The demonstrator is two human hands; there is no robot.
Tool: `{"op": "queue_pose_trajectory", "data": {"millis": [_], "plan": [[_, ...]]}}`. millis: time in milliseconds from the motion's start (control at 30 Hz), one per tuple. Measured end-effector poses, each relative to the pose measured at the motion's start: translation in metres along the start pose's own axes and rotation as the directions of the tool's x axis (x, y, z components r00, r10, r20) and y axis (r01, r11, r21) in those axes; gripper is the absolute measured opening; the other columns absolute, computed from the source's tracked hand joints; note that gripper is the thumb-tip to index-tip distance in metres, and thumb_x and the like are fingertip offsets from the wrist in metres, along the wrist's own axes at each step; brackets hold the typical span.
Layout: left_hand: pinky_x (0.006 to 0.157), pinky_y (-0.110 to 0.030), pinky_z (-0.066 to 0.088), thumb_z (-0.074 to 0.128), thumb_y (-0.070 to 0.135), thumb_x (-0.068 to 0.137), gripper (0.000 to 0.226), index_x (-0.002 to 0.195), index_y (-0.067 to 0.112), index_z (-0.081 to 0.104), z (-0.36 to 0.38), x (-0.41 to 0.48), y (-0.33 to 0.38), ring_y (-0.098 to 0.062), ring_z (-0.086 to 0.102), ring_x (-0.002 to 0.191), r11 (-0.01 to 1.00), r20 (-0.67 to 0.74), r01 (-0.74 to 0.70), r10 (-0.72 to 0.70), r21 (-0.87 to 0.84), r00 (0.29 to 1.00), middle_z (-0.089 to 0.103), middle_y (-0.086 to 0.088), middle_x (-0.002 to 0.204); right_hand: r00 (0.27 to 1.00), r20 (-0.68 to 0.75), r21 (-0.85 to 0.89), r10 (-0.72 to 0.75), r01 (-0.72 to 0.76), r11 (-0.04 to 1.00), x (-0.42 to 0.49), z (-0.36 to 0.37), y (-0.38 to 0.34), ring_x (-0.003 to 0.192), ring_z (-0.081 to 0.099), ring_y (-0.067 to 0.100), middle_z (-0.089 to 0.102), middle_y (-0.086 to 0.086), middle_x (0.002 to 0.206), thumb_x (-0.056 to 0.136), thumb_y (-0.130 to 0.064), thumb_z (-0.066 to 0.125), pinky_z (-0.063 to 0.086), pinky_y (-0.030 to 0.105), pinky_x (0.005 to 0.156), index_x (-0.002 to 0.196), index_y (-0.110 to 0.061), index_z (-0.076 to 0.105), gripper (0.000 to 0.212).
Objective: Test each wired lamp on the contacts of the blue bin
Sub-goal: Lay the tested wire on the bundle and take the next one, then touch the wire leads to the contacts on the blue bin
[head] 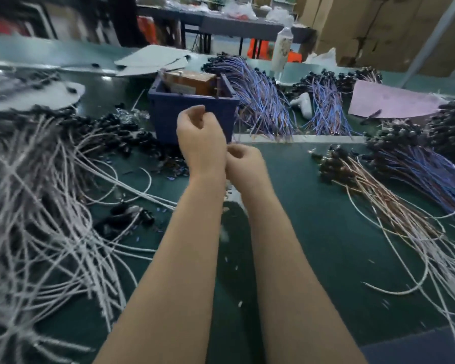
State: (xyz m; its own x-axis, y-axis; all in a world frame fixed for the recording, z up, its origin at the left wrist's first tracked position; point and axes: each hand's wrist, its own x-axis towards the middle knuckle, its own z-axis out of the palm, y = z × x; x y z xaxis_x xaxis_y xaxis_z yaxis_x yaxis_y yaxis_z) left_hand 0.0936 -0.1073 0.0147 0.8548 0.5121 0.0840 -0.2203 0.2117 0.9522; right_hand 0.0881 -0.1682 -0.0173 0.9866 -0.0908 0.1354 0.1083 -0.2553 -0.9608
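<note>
- Now, the left hand (200,135) is raised just in front of the blue bin (192,111), its fingers curled and thumb close to the forefinger as if pinching. The right hand (243,164) sits lower against the left wrist, fingers likewise curled. Blur hides whether either one holds a lamp's leads, so I cannot tell.
- The contacts appear to be the metal posts on the brown block (189,81) inside the bin, behind and above both hands. Neither hand is at them.
- Missed contact: if a thin pair of leads is in the fingers, it could touch only one post or slip between them. A good lamp would then read as dead.
- Shorting: bare ends held too close together might bridge the posts. A finger could also brush live metal.
- Mixing piles: the white-wired lamps (37,193) sprawl on the left, the blue-wired bundle (260,101) lies just right of the bin, and the copper-wired lamps (378,190) fan out on the right. A tested piece dropped on the wrong heap would be lost among untested ones.
- Snagging: loose white loops on the green mat (313,219) lie near both forearms. A sweep of the arm could drag several lamps along or tug the bin.
</note>
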Motion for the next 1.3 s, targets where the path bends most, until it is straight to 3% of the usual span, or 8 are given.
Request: {"op": "queue_pose_trajectory", "data": {"millis": [267, 367, 500, 567, 700, 800, 1200, 1300], "plan": [[0.055, -0.008, 0.04, 0.044, 0.007, 0.094, 0.012, 0.094, 0.018, 0.049, -0.105, 0.049, 0.021, -0.004, 0.048, 0.069, 1.0, -0.324, 0.003, -0.01, -0.021, 0.946, 0.053, -0.001, 0.096, 0.913, 0.395, -0.296, -0.104, 0.234, 0.926, -0.005, 0.129, -0.021, 0.065, 0.039, 0.014, 0.054, -0.005, 0.064, 0.088, -0.017, 0.06, 0.026, 0.021, 0.044, 0.063, -0.017, 0.058, 0.025], [0.062, -0.012, 0.043, 0.044, 0.006, 0.093, 0.012, 0.095, 0.017, 0.047, -0.127, 0.061, 0.029, -0.008, 0.048, 0.076, 0.998, -0.396, 0.005, -0.029, -0.06, 0.918, 0.054, -0.008, 0.108, 0.881, 0.469, -0.32, -0.065, 0.239, 0.917, -0.007, 0.161, -0.03, 0.084, 0.044, 0.013, 0.061, 0.002, 0.099, 0.091, -0.023, 0.057, 0.028, 0.022, 0.059, 0.109, -0.017, 0.065, 0.021], [0.09, -0.032, 0.046, 0.043, 0.005, 0.092, 0.013, 0.099, 0.015, 0.046, -0.146, 0.074, 0.039, -0.028, 0.056, 0.107, 0.982, -0.487, 0.009, -0.101, -0.189, 0.867, 0.048, -0.021, 0.134, 0.877, 0.479, -0.144, 0.035, 0.04, 0.989, -0.011, 0.191, -0.032, 0.097, 0.051, 0.021, 0.06, 0.011, 0.115, 0.094, -0.023, 0.048, 0.045, 0.04, 0.094, 0.101, -0.017, 0.058, 0.013], [0.088, -0.031, 0.045, 0.041, 0.004, 0.093, 0.017, 0.105, 0.011, 0.049, -0.152, 0.079, 0.041, -0.031, 0.055, 0.114, 0.969, -0.518, 0.011, -0.141, -0.246, 0.844, 0.047, -0.021, 0.136, 0.835, 0.543, -0.343, 0.092, 0.12, 0.932, -0.007, 0.205, -0.034, 0.105, 0.052, 0.027, 0.061, 0.011, 0.118, 0.094, -0.025, 0.048, 0.042, 0.046, 0.095, 0.103, -0.019, 0.059, 0.015], [0.075, -0.022, 0.044, 0.039, 0.006, 0.094, 0.017, 0.107, 0.014, 0.047, -0.162, 0.086, 0.038, -0.015, 0.047, 0.087, 0.952, -0.568, -0.016, -0.168, -0.305, 0.806, 0.046, -0.017, 0.136, 0.895, 0.444, -0.478, -0.047, 0.281, 0.832, -0.002, 0.217, -0.033, 0.089, 0.055, 0.026, 0.06, 0.0, 0.082, 0.093, -0.024, 0.048, 0.039, 0.038, 0.076, 0.08, -0.017, 0.058, 0.018], [0.053, -0.008, 0.038, 0.039, 0.005, 0.095, 0.027, 0.122, 0.005, 0.045, -0.167, 0.091, 0.037, -0.01, 0.046, 0.076, 0.957, -0.605, -0.012, -0.174, -0.29, 0.777, 0.049, -0.014, 0.13, 0.963, 0.263, -0.401, -0.056, 0.162, 0.901, 0.001, 0.216, -0.028, 0.094, 0.059, 0.027, 0.069, 0.009, 0.098, 0.093, -0.019, 0.048, 0.046, 0.038, 0.086, 0.097, -0.01, 0.066, 0.021], [0.046, -0.01, 0.037, 0.038, 0.008, 0.094, 0.015, 0.107, 0.013, 0.044, -0.163, 0.092, 0.027, -0.009, 0.047, 0.069, 0.972, -0.508, 0.136, -0.217, -0.191, 0.834, 0.052, -0.008, 0.105, 0.986, 0.163, -0.296, 0.042, 0.008, 0.955, 0.01, 0.204, -0.034, 0.11, 0.057, 0.024, 0.067, 0.006, 0.114, 0.091, -0.009, 0.047, 0.043, 0.027, 0.09, 0.114, -0.016, 0.066, 0.031], [0.077, -0.029, 0.052, 0.037, 0.008, 0.093, 0.031, 0.121, 0.006, 0.049, -0.158, 0.09, 0.021, -0.023, 0.061, 0.1, 0.976, -0.383, 0.199, -0.22, -0.093, 0.897, 0.057, -0.018, 0.125, 0.985, 0.171, -0.182, 0.033, -0.001, 0.983, 0.012, 0.202, -0.039, 0.101, 0.061, 0.024, 0.069, 0.005, 0.103, 0.087, -0.005, 0.049, 0.048, 0.032, 0.085, 0.108, -0.018, 0.066, 0.03]]}}
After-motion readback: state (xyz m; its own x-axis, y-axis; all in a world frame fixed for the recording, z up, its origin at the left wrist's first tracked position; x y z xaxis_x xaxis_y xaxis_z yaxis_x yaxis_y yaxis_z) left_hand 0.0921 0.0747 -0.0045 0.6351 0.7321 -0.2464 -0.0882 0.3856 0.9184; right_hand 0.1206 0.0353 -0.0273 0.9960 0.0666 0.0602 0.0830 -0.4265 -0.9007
